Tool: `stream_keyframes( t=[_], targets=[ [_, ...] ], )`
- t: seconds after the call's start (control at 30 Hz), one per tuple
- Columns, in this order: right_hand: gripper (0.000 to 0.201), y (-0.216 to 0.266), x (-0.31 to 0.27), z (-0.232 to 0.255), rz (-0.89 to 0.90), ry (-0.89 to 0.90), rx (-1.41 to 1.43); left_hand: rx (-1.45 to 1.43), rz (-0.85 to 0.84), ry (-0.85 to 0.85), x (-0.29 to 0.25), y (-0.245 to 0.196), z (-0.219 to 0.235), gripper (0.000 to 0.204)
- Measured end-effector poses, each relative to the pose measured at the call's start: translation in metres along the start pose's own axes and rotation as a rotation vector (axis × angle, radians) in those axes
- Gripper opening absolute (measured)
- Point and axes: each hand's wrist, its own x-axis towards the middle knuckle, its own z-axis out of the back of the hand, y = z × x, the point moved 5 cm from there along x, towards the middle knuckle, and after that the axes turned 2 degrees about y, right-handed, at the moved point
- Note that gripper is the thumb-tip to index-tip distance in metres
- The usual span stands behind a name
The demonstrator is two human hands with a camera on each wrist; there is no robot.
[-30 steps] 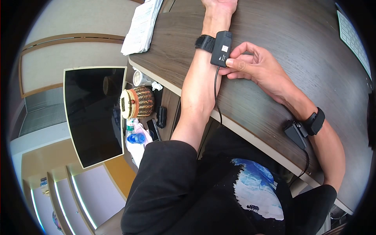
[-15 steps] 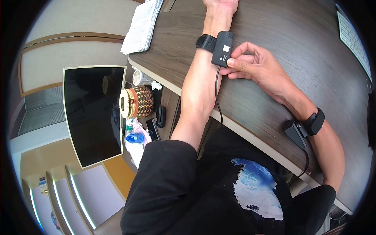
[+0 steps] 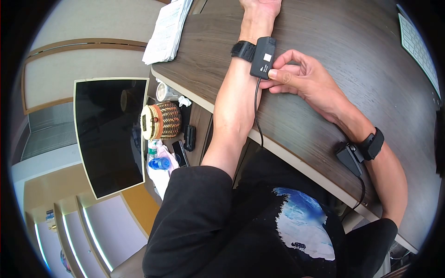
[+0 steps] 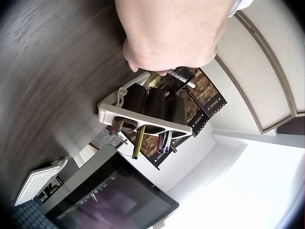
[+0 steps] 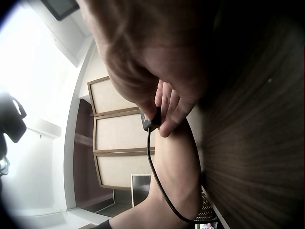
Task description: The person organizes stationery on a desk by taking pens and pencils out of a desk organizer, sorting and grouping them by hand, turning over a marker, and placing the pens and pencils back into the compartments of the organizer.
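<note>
In the head view the left forearm lies across the desk edge, the left hand (image 3: 262, 5) cut off by the top of the picture. A black camera box (image 3: 263, 58) sits at that wrist on a dark strap (image 3: 243, 50), a cable running down from it. The right hand (image 3: 308, 83) pinches the box's lower corner between thumb and fingers. In the right wrist view, the right hand (image 5: 152, 57) holds the box (image 5: 150, 120) beside the left forearm (image 5: 176, 162). The left wrist view shows the left hand (image 4: 169, 36) from behind, most fingers hidden.
Papers (image 3: 167, 32) lie at the desk's upper left, a keyboard (image 3: 418, 48) at the far right. Left of the desk edge are a monitor (image 3: 111, 134), woven basket (image 3: 167, 120), cup (image 3: 166, 92) and blue-capped bottle (image 3: 160, 163). A pen holder (image 4: 147, 121) stands beyond the left hand.
</note>
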Motion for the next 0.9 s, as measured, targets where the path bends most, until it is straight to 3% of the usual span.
stream_keyframes(
  t=[0.57, 0.77, 0.8, 0.9],
  targets=[
    [0.02, 0.001, -0.001, 0.0, 0.003, 0.003, -0.007, 0.0, 0.012, 0.014, -0.001, 0.0, -0.002, 0.026],
    [0.022, -0.003, 0.002, 0.006, 0.029, 0.014, 0.034, 0.048, 0.02, 0.036, -0.044, 0.008, -0.02, 0.017],
    [0.022, -0.004, 0.001, 0.006, -0.033, 0.009, 0.07, 0.076, 0.041, 0.058, -0.038, 0.006, -0.017, 0.007],
    [0.023, 0.012, -0.007, 0.011, -0.092, -0.032, 0.022, 0.121, 0.014, 0.093, -0.055, 0.003, -0.03, 0.011]
  ],
)
